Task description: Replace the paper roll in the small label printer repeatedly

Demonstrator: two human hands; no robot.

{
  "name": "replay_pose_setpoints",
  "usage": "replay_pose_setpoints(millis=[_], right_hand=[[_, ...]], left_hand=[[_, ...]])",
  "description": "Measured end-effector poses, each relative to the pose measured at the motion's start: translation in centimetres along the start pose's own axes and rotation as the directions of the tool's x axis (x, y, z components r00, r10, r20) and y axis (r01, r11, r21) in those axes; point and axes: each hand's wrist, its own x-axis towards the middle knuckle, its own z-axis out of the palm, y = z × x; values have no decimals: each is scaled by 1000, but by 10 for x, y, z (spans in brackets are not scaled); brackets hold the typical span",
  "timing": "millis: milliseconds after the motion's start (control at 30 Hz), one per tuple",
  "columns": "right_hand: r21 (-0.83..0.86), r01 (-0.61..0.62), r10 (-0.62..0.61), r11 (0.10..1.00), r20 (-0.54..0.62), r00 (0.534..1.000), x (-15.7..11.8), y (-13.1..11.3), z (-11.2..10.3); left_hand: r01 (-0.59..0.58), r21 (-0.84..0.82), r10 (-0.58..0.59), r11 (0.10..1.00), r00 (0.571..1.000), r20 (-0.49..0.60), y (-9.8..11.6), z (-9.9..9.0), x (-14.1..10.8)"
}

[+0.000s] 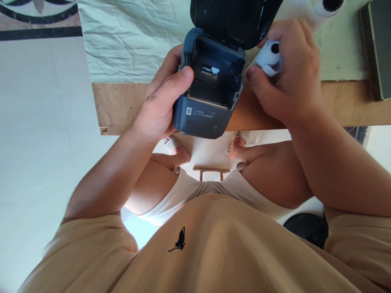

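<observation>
A dark blue-grey portable label printer is tilted over the table's near edge, its black lid swung up and away from me. Its paper bay is exposed and shows a small printed sticker inside. My left hand grips the printer's left side, the thumb over the rim of the bay. Close by the printer's right side, my right hand holds a small white paper roll with a dark core hole. Some of the roll is hidden by my fingers, and a short flap of paper hangs loose from it.
Beyond my right hand lies a larger white roll with a dark hole. A dark box-like object stands at the right. A pale green cloth covers the wooden table. Below are my legs and a small wooden stool.
</observation>
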Motion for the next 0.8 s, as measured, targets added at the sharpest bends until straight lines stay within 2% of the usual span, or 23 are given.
replay_pose_setpoints(millis=[267, 433, 600, 700, 800], right_hand=[[-54, 40, -41, 998, -20, 999, -1, 4, 1], [-109, -14, 4, 994, -96, 995, -2, 3, 2], [-93, -53, 48, 994, -59, 997, -2, 2, 0], [-86, -55, 48, 995, -80, 996, -2, 1, 0], [-99, -64, 55, 993, -100, 993, -2, -1, 1]], left_hand=[[-3, 13, 2, 1000, 1000, 8, 0, -4, 1], [15, 34, -16, 999, 1000, 23, 4, -1, -2], [-3, 19, 3, 1000, 1000, -2, -2, -2, 1], [-44, -21, 44, 999, 999, -30, -6, -3, 3], [-12, -3, 12, 1000, 1000, -6, -4, -3, 2]])
